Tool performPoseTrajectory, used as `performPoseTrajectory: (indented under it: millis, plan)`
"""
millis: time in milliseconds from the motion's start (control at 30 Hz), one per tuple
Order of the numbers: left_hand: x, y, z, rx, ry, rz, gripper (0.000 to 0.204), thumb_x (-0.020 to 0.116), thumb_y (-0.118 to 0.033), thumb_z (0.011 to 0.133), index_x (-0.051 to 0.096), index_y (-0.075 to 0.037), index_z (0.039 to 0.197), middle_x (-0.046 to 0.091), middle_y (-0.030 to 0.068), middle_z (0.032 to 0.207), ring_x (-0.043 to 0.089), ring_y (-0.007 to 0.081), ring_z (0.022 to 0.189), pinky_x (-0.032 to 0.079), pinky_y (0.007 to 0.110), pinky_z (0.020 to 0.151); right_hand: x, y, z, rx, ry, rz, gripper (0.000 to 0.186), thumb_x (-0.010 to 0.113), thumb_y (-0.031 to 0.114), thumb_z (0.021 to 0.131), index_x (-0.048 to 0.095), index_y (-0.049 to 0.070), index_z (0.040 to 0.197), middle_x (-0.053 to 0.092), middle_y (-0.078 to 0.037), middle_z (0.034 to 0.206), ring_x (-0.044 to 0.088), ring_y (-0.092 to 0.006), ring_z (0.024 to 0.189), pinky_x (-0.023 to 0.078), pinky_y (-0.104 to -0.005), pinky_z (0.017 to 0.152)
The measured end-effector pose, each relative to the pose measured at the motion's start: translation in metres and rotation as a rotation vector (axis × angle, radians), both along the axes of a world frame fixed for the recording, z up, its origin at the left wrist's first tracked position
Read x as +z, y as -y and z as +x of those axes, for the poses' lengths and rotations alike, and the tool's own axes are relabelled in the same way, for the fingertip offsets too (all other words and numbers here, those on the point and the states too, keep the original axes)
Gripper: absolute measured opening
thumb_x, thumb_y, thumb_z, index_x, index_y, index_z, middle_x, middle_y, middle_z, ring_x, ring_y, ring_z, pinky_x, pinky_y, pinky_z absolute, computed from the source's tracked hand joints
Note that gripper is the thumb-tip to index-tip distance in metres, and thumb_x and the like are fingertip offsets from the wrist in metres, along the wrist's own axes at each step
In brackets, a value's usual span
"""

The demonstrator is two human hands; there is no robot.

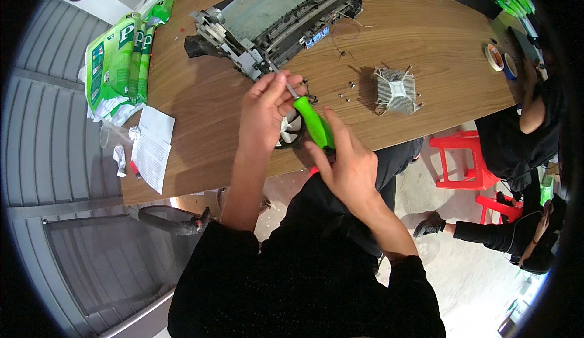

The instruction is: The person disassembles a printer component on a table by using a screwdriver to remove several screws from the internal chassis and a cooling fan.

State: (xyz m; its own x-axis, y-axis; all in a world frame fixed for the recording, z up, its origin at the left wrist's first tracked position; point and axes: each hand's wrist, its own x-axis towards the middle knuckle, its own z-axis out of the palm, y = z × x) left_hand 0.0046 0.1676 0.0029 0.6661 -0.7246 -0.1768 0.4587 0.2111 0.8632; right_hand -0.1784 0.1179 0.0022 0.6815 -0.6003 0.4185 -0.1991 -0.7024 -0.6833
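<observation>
Between my hands is a screwdriver [314, 122] with a bright green handle, slanting up and left. My left hand [264, 110] pinches its metal shaft near the tip. Thumb and forefinger of my right hand [351, 164] lie on either side of the handle's butt end. The tip is close to the near left corner of a dismantled machine frame [261, 9], dark with a greyish top plate. Partly covered by my left hand and the handle, a round fan [292, 130] with pale blades sits near the table edge.
A silver finned heatsink [396, 90] and several small screws [348, 97] lie to the right on the wooden table [201, 101]. Green packs [115, 64] and a paper sheet [153, 146] are at left. Tape rolls [494, 58], red stools [465, 161] and other people are at right.
</observation>
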Motion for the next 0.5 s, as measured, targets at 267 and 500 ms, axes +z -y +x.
performPoseTrajectory:
  millis: [267, 500]
  plan:
    - [-0.01, -0.005, -0.01, -0.026, -0.004, -0.003, 0.025, 0.059, -0.019, 0.101, 0.059, 0.002, 0.116, 0.07, 0.0144, 0.107, 0.071, 0.0228, 0.098, 0.059, 0.031, 0.083, -0.009, 0.001, -0.003, -0.051, -0.057, -0.037, 0.058, 0.074, 0.024, 0.088, 0.052, 0.011, 0.141, 0.057, -0.011, 0.084, 0.065, -0.0303, 0.066, 0.053, -0.0405, 0.055]
    - [-0.005, -0.008, -0.004, 0.023, 0.022, -0.009, 0.026, 0.059, -0.018, 0.102, 0.059, 0.003, 0.118, 0.07, 0.0155, 0.108, 0.071, 0.0225, 0.097, 0.059, 0.031, 0.082, -0.012, 0.006, 0.007, -0.003, 0.01, 0.057, 0.048, 0.07, 0.022, 0.091, 0.056, 0.012, 0.136, 0.056, -0.014, 0.086, 0.063, -0.0356, 0.067, 0.053, -0.0445, 0.057]
